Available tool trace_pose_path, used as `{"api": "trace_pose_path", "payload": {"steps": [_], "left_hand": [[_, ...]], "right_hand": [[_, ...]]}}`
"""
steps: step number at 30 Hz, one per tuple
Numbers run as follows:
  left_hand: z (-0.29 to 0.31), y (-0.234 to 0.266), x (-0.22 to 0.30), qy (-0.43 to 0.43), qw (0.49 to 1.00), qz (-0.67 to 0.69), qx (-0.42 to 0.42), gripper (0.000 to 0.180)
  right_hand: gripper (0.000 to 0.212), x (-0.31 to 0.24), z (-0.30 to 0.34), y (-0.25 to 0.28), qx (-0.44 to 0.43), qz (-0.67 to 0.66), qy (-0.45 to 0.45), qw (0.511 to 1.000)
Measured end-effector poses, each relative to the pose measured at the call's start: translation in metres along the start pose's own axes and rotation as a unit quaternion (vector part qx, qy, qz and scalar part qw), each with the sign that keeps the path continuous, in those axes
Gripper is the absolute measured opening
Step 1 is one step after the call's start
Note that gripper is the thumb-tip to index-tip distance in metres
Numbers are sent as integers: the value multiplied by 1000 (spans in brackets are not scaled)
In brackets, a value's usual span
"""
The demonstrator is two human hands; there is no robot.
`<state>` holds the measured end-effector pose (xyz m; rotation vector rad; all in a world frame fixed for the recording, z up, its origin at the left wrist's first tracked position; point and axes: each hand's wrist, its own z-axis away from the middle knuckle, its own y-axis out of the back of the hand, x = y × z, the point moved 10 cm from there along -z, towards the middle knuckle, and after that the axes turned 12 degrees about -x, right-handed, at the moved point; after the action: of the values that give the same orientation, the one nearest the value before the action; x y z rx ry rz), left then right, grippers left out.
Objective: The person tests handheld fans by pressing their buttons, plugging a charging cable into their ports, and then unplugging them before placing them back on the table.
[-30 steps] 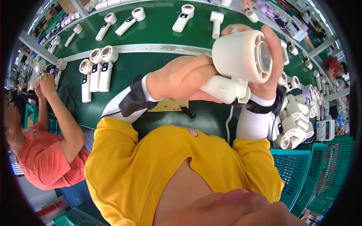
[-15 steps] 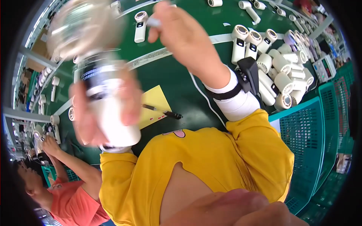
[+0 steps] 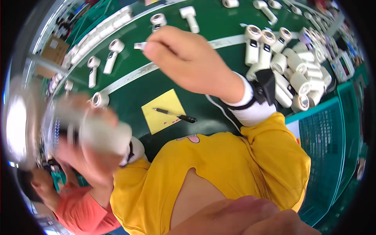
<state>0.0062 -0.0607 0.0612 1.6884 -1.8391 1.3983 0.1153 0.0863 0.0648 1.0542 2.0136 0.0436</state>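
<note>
Left hand (image 3: 92, 158) has its fingers wrapped round a fan (image 3: 105, 135), super blurry, way out on the left. Right hand (image 3: 188, 62) is curled over the green table (image 3: 137, 90), fingers pinching some small pale bit (image 3: 139, 46), can't tell what. Pen (image 3: 185, 117) lies across the yellow paper (image 3: 158, 119).

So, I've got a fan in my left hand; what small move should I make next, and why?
I'd probably steady your left hand first: the white fan it holds is blurred, out toward the view's left edge and well apart from your right hand, which seems to pinch a small pale piece, too small to identify.
</note>
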Motion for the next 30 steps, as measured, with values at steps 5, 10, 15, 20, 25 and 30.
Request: {"api": "trace_pose_path", "payload": {"steps": [5, 10, 15, 20, 25, 30], "left_hand": [[-37, -9, -64, 104, 965, -183, -156, 34], [-34, -32, -73, 145, 956, 36, -254, 40], [-31, -37, -74, 158, 937, 76, -301, 43], [-38, -32, -75, 59, 952, -53, -295, 51], [-42, -11, -79, -18, 962, -182, -201, 61], [-47, -32, -64, -63, 940, -178, -283, 63]], "right_hand": [[17, -12, 2, -15, -89, -59, 6, 994], [17, -22, 5, -15, -132, -21, -18, 991], [17, -26, 7, -19, -192, -15, -9, 981], [16, -18, 4, -19, -139, 18, -28, 990], [15, -11, -2, -18, -95, 9, -22, 995], [14, 0, -5, -16, -134, -11, -77, 988]]}}
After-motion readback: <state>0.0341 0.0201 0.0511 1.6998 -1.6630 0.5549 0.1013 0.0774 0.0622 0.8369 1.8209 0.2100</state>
